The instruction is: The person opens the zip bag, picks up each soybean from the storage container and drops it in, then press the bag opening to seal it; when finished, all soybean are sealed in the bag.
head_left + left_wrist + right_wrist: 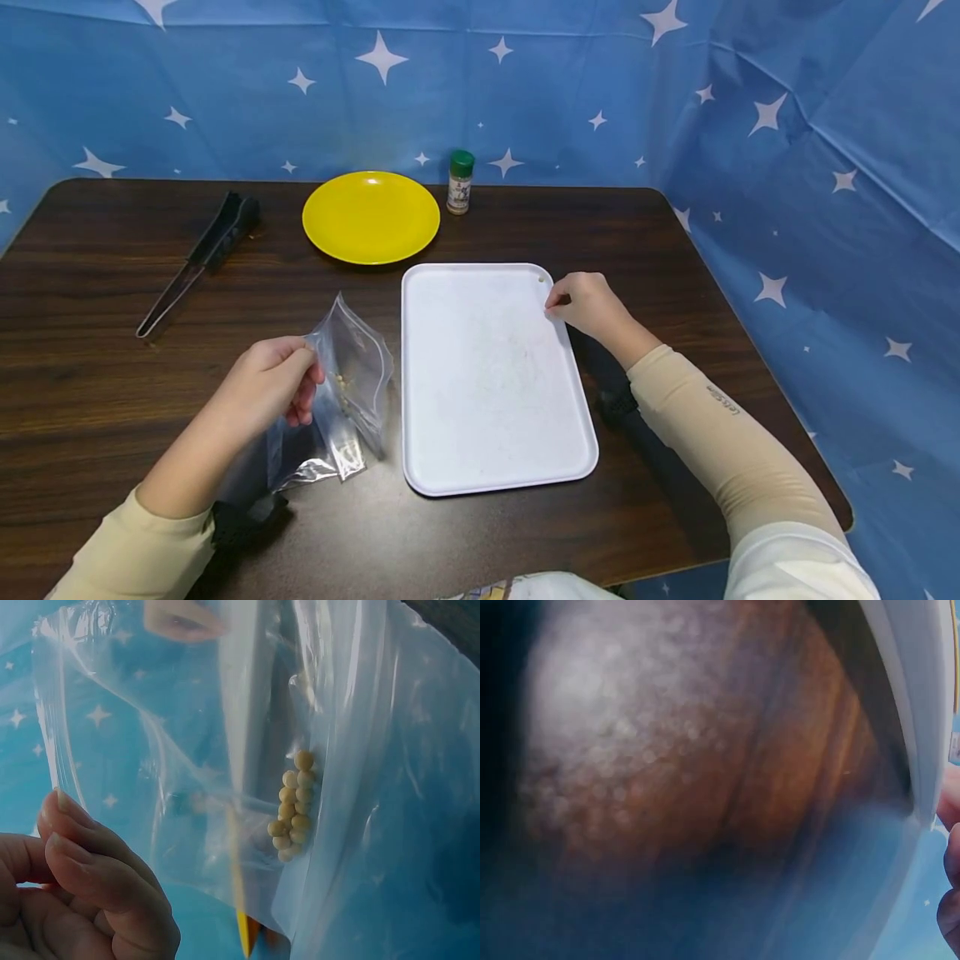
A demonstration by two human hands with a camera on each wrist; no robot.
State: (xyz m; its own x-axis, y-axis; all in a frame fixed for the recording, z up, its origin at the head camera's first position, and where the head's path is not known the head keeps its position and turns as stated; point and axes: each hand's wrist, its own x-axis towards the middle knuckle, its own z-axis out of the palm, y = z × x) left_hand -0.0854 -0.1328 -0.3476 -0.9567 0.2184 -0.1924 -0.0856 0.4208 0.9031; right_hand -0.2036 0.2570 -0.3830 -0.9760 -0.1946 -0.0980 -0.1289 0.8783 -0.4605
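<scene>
My left hand (306, 377) holds up a clear plastic zip bag (362, 367) just left of the white tray (487, 392), its fingers (82, 855) curled on the bag's edge. Several small yellow beans (294, 806) sit bunched inside the bag (187, 750). My right hand (557, 307) is at the tray's far right rim with thumb and forefinger pinched together on the edge; its fingers (949, 806) show beside the rim (919, 697). Whether they also hold something small is hidden. One bean (541, 280) lies in the tray's far right corner.
A yellow plate (371, 217) and a green-lidded spice jar (460, 182) stand at the back of the dark wooden table (112, 300). Black tongs (198, 258) lie at the back left. Blue star-print sheeting (825, 167) walls the table in.
</scene>
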